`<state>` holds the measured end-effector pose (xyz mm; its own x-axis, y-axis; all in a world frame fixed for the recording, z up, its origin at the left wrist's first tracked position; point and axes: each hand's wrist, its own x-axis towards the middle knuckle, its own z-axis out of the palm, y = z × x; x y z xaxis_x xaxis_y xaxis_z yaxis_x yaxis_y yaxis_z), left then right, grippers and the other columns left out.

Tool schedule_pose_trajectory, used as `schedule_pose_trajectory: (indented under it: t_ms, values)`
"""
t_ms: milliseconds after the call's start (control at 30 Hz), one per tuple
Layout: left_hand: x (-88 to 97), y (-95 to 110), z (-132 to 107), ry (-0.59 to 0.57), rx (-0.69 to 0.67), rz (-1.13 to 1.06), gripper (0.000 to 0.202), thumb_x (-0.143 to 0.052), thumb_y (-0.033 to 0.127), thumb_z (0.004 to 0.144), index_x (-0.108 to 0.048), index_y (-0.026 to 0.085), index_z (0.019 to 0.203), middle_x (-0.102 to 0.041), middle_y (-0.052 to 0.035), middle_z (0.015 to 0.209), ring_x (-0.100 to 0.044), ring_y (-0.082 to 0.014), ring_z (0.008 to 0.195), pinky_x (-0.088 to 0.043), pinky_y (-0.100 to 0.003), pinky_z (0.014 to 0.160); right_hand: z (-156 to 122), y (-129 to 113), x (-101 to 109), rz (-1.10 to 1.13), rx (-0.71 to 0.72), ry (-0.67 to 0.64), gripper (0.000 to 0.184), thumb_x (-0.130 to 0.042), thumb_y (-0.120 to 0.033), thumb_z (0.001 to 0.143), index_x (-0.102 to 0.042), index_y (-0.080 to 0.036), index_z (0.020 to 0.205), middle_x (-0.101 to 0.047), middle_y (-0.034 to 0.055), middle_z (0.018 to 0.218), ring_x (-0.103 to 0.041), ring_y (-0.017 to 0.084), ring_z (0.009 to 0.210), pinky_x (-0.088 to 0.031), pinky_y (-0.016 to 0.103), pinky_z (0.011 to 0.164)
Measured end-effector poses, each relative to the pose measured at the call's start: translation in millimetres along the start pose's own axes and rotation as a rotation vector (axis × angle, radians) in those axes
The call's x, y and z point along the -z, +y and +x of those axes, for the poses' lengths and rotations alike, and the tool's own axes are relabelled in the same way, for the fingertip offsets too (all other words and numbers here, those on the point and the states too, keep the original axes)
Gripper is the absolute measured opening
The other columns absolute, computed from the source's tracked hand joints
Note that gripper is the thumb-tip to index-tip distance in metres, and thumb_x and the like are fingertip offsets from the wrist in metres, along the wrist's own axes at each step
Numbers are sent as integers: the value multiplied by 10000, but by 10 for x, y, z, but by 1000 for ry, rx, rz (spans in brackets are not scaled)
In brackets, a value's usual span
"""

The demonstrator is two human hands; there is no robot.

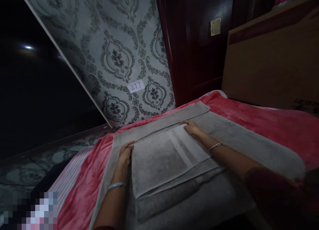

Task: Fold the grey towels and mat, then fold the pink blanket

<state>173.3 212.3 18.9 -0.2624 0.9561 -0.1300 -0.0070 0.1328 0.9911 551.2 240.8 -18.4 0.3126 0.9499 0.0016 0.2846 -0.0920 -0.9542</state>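
A grey towel (244, 140) lies spread over a pink blanket on a bed. On top of it sits a smaller folded grey towel (159, 160) with pale stripes near one end. My left hand (125, 154) rests at the left edge of the folded towel, fingers curled over that edge. My right hand (192, 127) lies flat on its far right corner, fingers stretched out and pressing down. Each wrist wears a thin bracelet.
The pink blanket (274, 123) covers the bed. A wooden headboard (271, 64) stands at the right. A patterned wall with a paper label reading 277 (136, 86) and a dark wooden door (199, 47) lie behind. A striped sheet (67, 180) shows at the left bed edge.
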Motion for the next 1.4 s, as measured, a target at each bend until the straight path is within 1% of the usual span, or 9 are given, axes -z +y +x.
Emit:
schedule_pose_trajectory:
  t_ms: [167, 333, 433, 533, 733, 867, 1000, 1133, 1400]
  values:
    - [-43, -241, 179, 136, -51, 6, 225, -743, 197, 542, -714, 162, 762, -566, 49, 512, -502, -113, 506, -378, -230, 541, 87, 157, -79, -111, 135, 82, 520, -493, -83, 697, -727, -203, 1145, -731, 31, 995, -651, 188, 955, -499, 283, 914]
    - [-26, -360, 255, 154, -74, -34, 234, -741, 229, 548, -709, 171, 772, -623, 28, 599, -559, -136, 595, -438, -259, 636, 86, 199, -103, -180, 169, 98, 457, -501, -111, 770, -708, -193, 1169, -702, 67, 1164, -617, 207, 1118, -443, 323, 1036]
    - [3, -363, 238, 122, -74, -83, 269, -737, 252, 550, -697, 168, 802, -656, 7, 665, -596, -146, 642, -464, -270, 676, 53, 148, -60, -178, 161, 78, 444, -530, -120, 795, -674, -170, 1213, -679, 91, 1213, -612, 209, 1136, -432, 330, 1051]
    - [78, -345, 165, 67, -57, -118, 323, -757, 258, 528, -685, 168, 830, -659, -1, 683, -605, -150, 627, -473, -272, 650, -43, 113, 67, -143, 146, 31, 498, -570, -143, 805, -606, -156, 1301, -687, 92, 1178, -648, 189, 1028, -492, 299, 955]
    - [165, -196, -67, -117, -77, -47, 673, -846, 264, 496, -688, 188, 1146, -643, 25, 685, -578, -121, 551, -413, -224, 540, -281, 131, 328, -90, 123, -79, 620, -603, -180, 813, -503, -148, 1425, -721, 55, 988, -659, 158, 760, -542, 256, 730]
    - [42, -27, -174, -152, 25, 42, 592, -790, 154, 518, -727, 136, 1107, -673, -15, 696, -614, -148, 615, -449, -242, 603, -248, 93, 263, -104, 160, -94, 580, -607, -118, 772, -596, -184, 1348, -705, 33, 1135, -663, 156, 935, -522, 254, 882]
    - [-48, -9, -152, -57, -38, 72, 578, -733, 92, 539, -726, 108, 1116, -691, -28, 735, -603, -140, 621, -445, -234, 618, -125, 60, 118, -151, 190, -55, 516, -546, -24, 729, -701, -186, 1194, -704, 29, 1168, -643, 179, 1071, -475, 298, 1003]
    - [-69, -107, -62, 22, -113, 79, 539, -695, 77, 587, -720, 138, 1123, -699, -30, 827, -609, -137, 681, -470, -229, 667, -48, 101, 35, -190, 250, -2, 528, -493, -9, 759, -699, -194, 1208, -679, 18, 1244, -574, 170, 1227, -396, 305, 1104]
    - [-34, -178, -60, 45, -120, 117, 499, -772, 110, 620, -699, 174, 1109, -674, -57, 932, -660, -189, 924, -507, -291, 886, -142, 138, 83, -339, 288, 15, 478, -484, -92, 863, -627, -149, 1315, -615, 69, 1353, -545, 180, 1274, -367, 318, 1136]
